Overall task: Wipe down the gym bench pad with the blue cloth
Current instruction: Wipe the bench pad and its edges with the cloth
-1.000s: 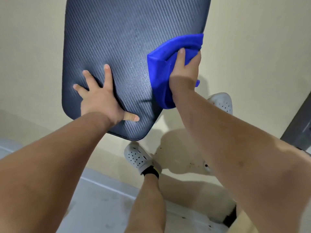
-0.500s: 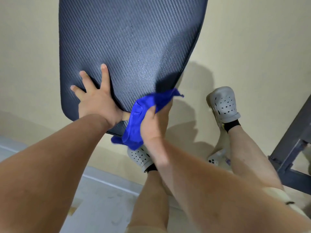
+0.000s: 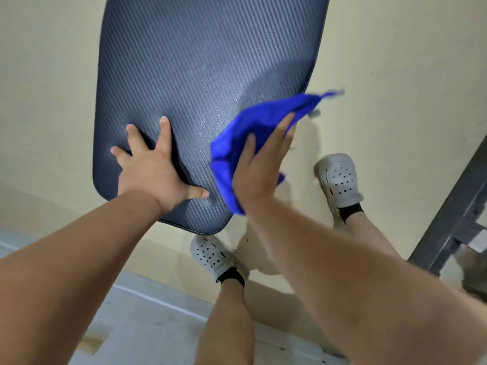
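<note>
pads: 1 bench pad [image 3: 200,75] | cloths: 1 blue cloth [image 3: 253,127] | hands: 2 | shoes: 2

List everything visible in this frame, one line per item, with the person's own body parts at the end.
bench pad: one, dark grey-blue with ribbed texture, fills the upper centre
cloth: one, bright blue, at the pad's lower right edge, part trailing off past the edge and blurred
floor: cream, with a grey strip at the lower left
metal frame: one, dark grey, right edge
shoes: two, pale grey with holes, worn with black socks, below and right of the pad
left hand: fingers spread flat on the pad's lower left
right hand: pressing on the cloth
legs: two, bare, lower centre and right
</note>
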